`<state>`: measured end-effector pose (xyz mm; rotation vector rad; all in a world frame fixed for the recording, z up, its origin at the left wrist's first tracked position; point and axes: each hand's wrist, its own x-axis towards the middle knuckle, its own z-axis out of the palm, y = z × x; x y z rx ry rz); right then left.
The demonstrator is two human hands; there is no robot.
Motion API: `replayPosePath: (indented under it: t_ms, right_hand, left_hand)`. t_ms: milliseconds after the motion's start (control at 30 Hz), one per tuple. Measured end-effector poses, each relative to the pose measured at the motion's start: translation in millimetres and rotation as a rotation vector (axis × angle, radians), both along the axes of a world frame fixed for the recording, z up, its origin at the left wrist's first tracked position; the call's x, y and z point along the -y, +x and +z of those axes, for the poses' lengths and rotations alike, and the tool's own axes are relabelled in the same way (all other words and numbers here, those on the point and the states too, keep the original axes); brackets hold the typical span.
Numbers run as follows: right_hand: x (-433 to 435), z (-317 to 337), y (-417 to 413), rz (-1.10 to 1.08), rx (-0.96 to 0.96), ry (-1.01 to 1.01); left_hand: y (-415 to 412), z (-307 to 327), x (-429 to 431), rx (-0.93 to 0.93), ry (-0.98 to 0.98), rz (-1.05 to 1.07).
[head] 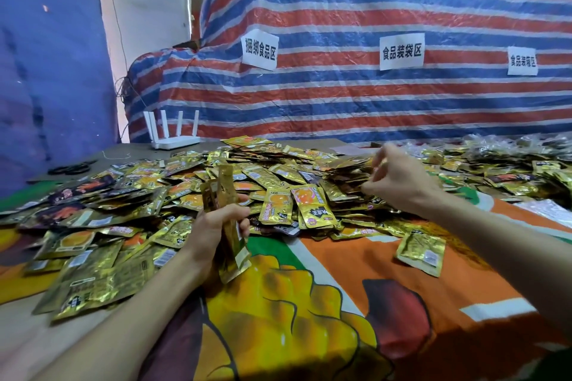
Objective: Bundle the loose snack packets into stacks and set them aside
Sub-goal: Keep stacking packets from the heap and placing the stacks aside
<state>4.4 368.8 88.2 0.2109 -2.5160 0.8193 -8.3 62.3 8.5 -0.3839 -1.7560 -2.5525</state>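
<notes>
Left hand [213, 226] is clamped round a thin stack of gold foil snack packets [224, 185]. The stack stands on edge, slightly tilted, over the near-middle of the surface, just in front of the heap. Right hand [399, 182] is out over the crest of the heap, right of centre, with fingers curled toward the packets. It's motion-blurred, so can't tell if it's pinching anything. Hands are well apart.

Loose heap of crinkly gold foil snack packets [278, 176] runs across the middle band of the surface from left edge to right edge. It's thickest in the centre, packets overlapping at all angles. A few dark packets with red print [79, 189] are mixed in toward the left edge. One single gold foil packet [421, 252] lies flat toward the right side, apart from the heap's front.

Open room: near-middle and near-right of the surface is bare printed cloth [340, 272], orange and yellow, soft, lightly wrinkled. Near-left corner is covered in packets.

Far left corner: white plastic router with four upright antennas [173, 133]. Black-handled scissors [72, 168] lie flat by the far left edge. Far right corner: pile of glossy clear-wrapped packets [507, 142], too blurred to detail.

Behind the far edge: red-blue-white striped woven tarp [340, 9] with white paper signs [259, 49] stuck on. Blue sheet [46, 56] hangs along the left.
</notes>
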Motion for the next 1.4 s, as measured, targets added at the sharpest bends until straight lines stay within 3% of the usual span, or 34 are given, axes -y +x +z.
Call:
replayPosePath:
  t_ms: [167,433,633,800,1000,1167,1400]
  right_hand:
    - [93,-28,-22,0.372,0.129,-0.394]
    - [157,-63,-58,0.418,0.079,-0.647]
    - [143,-74,-65,0.532,0.142,-0.640]
    - [141,-73,-62,0.550,0.135,-0.638]
    - [138,-75,-61,0.559,0.113,-0.431]
    - [141,-73,-56,0.598,0.062,-0.458]
    - [136,-72,-57,0.577,0.079,-0.467]
  left_hand:
    - [5,4,-4,0.084,0.062,-0.116]
    - [5,9,4,0.191,0.039,-0.033]
    - [-3,6,4,0.266,0.006,0.094]
    - [-2,7,3,0.219,0.023,0.000]
    - [-3,9,7,0.244,0.128,-0.130]
    - [-2,5,6,0.260,-0.023,-0.174]
    - [-1,6,6,0.251,-0.027,-0.220]
